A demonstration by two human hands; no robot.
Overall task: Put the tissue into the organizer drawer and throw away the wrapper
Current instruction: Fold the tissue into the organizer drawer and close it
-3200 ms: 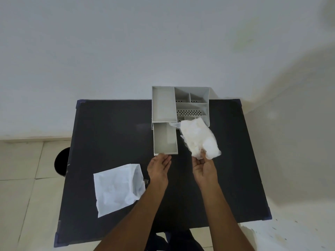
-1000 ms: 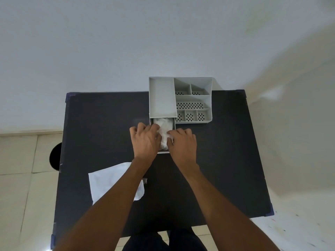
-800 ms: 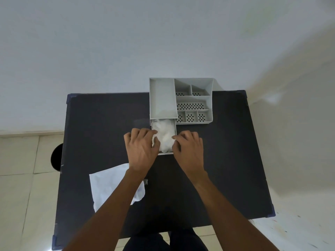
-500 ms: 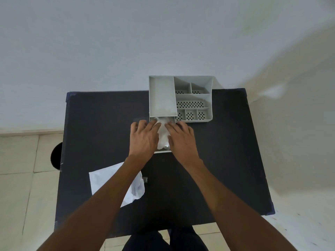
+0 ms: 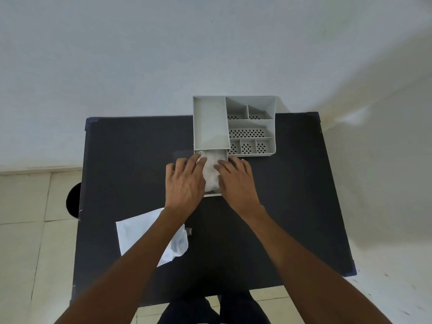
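Observation:
A grey organizer (image 5: 251, 123) with several compartments stands at the far middle of the black table (image 5: 131, 160). Its drawer (image 5: 211, 195) is pulled out toward me, and the white tissue (image 5: 211, 170) lies crumpled inside it. My left hand (image 5: 184, 185) lies flat over the drawer's left side, fingers spread and touching the tissue. My right hand (image 5: 236, 181) lies flat over the right side, pressing on the tissue too. The white wrapper (image 5: 135, 232) lies on the table at the near left, partly hidden under my left forearm.
A white wall rises just behind the table. A dark round bin (image 5: 73, 201) stands on the tiled floor beside the table's left edge. A small scrap (image 5: 189, 231) lies on the table next to the wrapper.
The tissue went from my right hand into the drawer. Both hands came down onto it and over the last second shifted slightly while pressing it in. The wrapper has stayed put.

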